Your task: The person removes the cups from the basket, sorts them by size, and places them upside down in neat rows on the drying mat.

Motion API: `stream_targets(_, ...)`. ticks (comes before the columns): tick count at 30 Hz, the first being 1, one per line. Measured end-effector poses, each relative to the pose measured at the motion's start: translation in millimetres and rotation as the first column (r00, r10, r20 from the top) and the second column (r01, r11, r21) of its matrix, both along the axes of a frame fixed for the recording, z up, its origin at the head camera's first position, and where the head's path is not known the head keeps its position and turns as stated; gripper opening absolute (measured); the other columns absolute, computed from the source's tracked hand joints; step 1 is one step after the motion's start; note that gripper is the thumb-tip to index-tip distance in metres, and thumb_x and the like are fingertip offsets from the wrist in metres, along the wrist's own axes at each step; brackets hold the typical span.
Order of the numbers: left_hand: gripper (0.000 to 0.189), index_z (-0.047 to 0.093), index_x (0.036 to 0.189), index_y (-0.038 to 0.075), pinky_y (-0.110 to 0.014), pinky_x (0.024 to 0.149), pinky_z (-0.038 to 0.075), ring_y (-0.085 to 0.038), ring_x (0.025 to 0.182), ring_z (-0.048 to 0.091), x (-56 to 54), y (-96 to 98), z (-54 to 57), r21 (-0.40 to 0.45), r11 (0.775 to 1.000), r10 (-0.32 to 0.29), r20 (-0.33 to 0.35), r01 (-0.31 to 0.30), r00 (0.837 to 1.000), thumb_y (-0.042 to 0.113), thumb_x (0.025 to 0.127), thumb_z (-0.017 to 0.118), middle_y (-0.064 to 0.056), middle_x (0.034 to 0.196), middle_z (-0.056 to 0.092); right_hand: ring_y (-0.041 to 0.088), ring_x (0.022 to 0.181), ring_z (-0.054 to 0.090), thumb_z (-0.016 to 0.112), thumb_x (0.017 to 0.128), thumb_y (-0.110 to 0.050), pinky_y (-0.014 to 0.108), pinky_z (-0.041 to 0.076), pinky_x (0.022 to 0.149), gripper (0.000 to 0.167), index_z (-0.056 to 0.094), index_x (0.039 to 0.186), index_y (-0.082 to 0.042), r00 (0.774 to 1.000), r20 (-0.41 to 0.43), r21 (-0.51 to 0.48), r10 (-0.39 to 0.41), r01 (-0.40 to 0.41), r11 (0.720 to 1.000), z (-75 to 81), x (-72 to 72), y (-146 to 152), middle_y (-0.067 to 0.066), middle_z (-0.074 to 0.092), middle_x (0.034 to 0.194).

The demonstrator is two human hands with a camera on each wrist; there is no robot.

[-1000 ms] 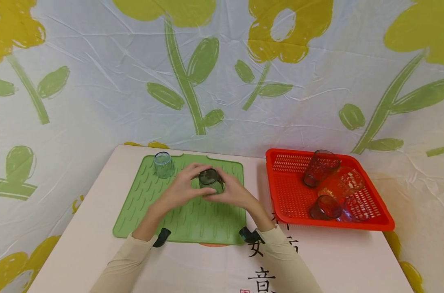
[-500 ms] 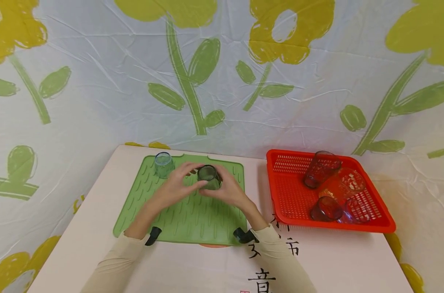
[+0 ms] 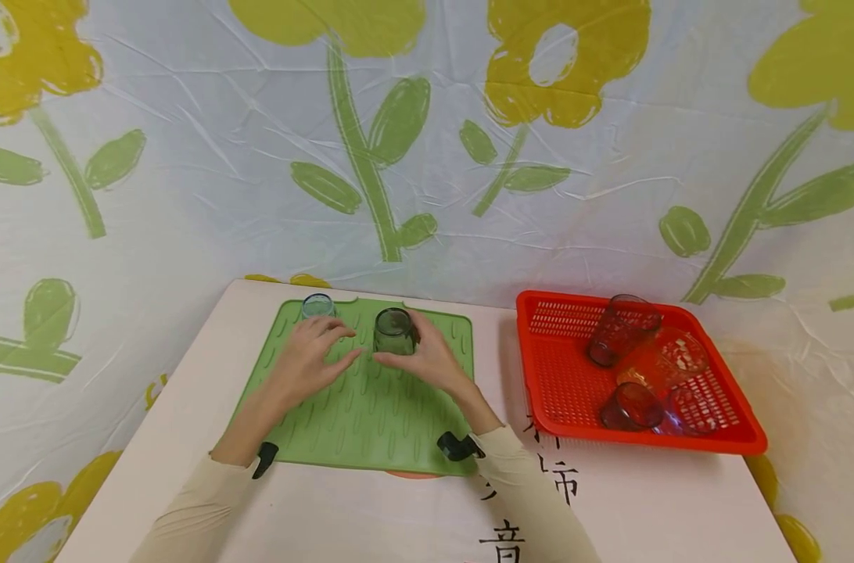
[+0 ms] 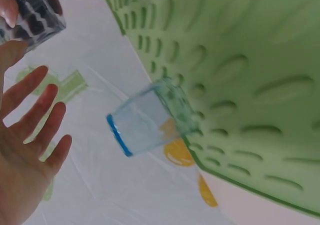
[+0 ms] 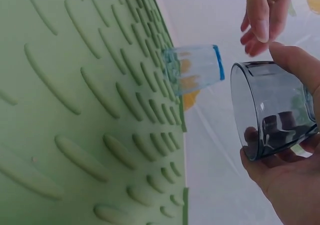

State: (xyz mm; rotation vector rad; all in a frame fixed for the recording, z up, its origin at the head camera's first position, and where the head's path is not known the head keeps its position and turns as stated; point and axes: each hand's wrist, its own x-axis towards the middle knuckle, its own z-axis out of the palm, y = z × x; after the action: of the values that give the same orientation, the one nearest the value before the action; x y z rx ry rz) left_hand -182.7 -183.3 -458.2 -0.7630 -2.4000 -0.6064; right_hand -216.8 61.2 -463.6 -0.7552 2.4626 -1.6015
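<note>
My right hand grips a dark grey drinking glass over the green drying mat, thumb on one side and fingers on the other. In the right wrist view, that glass has its wide rim facing the mat. My left hand holds nothing; its fingers are spread and apart from the grey glass. A light blue glass with a blue rim stands upright near the mat's back left corner. In the head view, the left hand partly covers this blue glass.
To the right of the mat, a red plastic basket holds several tinted glasses lying at angles. A white cloth with yellow flowers hangs behind the table. Black characters mark the table's front part.
My left hand has let go of the grey glass and moved left, now overlapping the blue glass in the head view. My right hand keeps the grey glass, shifted slightly left and back.
</note>
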Motion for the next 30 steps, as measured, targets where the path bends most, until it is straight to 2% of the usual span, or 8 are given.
stream_targets(5,0.029,0.076,0.101,0.0,-0.057,0.088,0.049,-0.041,0.099,0.063,-0.3,-13.5,-7.7,0.005,0.999,0.033,-0.003,-0.033,0.999,0.017,0.081,0.088,-0.017,0.103,0.069,0.028,0.142,0.044,0.085,0.086,-0.038,0.053,0.04,0.112,0.096,0.031,0.161,-0.011,0.999,0.026,0.02,-0.041,0.041,0.999,-0.8,-2.4,-7,0.01,0.043,0.156)
stream_targets(10,0.024,0.076,0.099,0.001,-0.053,0.084,0.052,-0.038,0.094,0.065,0.9,-29.5,-16.0,0.032,0.996,0.084,0.031,-0.085,0.996,0.014,0.082,0.087,-0.016,0.099,0.07,0.024,0.137,0.049,0.085,0.087,-0.034,0.05,0.041,0.112,0.087,0.038,0.157,-0.015,0.999,0.018,-0.013,-0.045,0.046,0.999,-0.8,-9.2,-17,0.007,0.05,0.15)
stream_targets(14,0.019,0.077,0.101,0.002,-0.052,0.08,0.054,-0.037,0.094,0.066,2.5,-42.0,-22.4,0.057,0.991,0.113,0.088,-0.118,0.99,0.01,0.085,0.084,-0.015,0.098,0.07,0.021,0.133,0.052,0.084,0.088,-0.028,0.047,0.043,0.11,0.081,0.041,0.155,-0.016,0.998,0.04,-0.056,-0.043,0.045,0.997,-0.6,-14.0,-25,0.005,0.053,0.145)
stream_targets(18,0.018,0.076,0.105,0.0,-0.054,0.081,0.054,-0.038,0.098,0.065,2.8,-53.4,-28.4,0.068,0.988,0.129,0.162,-0.141,0.978,0.007,0.089,0.08,-0.016,0.102,0.07,0.024,0.134,0.051,0.084,0.088,-0.025,0.051,0.042,0.11,0.08,0.041,0.155,-0.016,0.997,0.068,-0.094,-0.044,0.051,0.994,-4.4,-19.8,-32,0.007,0.052,0.145)
stream_targets(25,0.024,0.073,0.113,-0.004,-0.058,0.088,0.051,-0.044,0.107,0.063,5.1,-74.0,-36.5,0.047,0.979,0.175,0.302,-0.198,0.937,0.011,0.095,0.074,-0.022,0.111,0.069,0.026,0.136,0.049,0.084,0.088,-0.029,0.053,0.042,0.11,0.082,0.039,0.156,-0.015,0.988,0.121,-0.087,-0.092,0.103,0.991,-13.7,-27.9,-43,0.008,0.05,0.148)
stream_targets(30,0.03,0.068,0.121,-0.008,-0.059,0.088,0.051,-0.045,0.108,0.061,7.8,-89.4,-40.3,0.029,0.977,0.179,0.412,-0.209,0.893,0.013,0.1,0.069,-0.027,0.116,0.065,0.028,0.137,0.048,0.083,0.089,-0.026,0.052,0.042,0.11,0.081,0.04,0.156,-0.013,0.982,0.154,-0.099,-0.105,0.121,0.988,-18.1,-32.2,-51,0.01,0.05,0.148)
